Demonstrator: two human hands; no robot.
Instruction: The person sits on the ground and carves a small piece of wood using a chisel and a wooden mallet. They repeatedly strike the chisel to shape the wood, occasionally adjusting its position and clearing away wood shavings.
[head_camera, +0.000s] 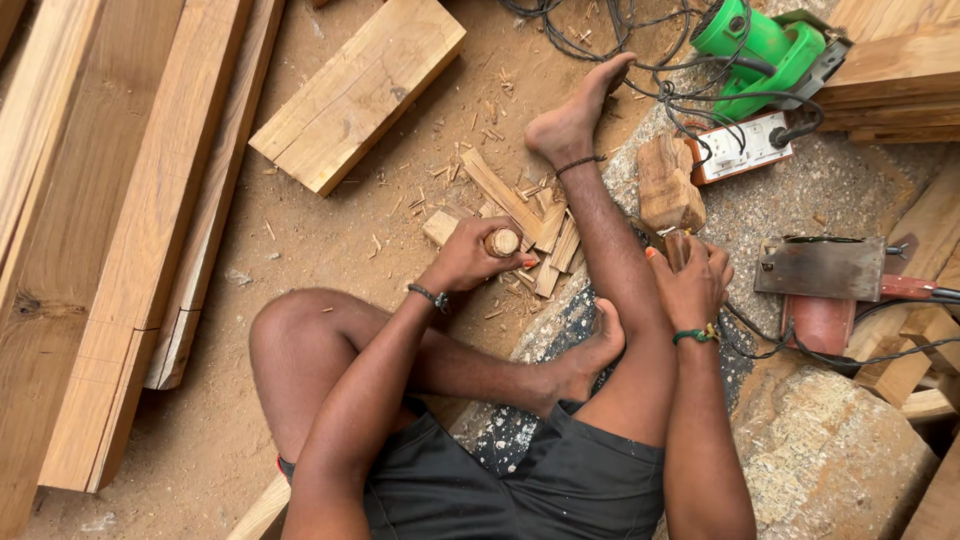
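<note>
I sit on sandy ground with my legs bent in front of me. My left hand (468, 258) is closed around a round wooden handle (503, 242), its end showing above my fist, over a pile of wood offcuts (520, 215). My right hand (692, 283) grips the handle of a wooden mallet (668, 185), whose blocky head points away from me beside my right shin. Whatever the left-hand handle ends in is hidden by my fist.
Long planks (120, 230) lie at the left and a thick timber block (360, 90) at top centre. A green power tool (765, 55), a white socket box (740, 148) with tangled cables, and a red planer (825, 290) lie at the right. A stone slab (830, 450) sits lower right.
</note>
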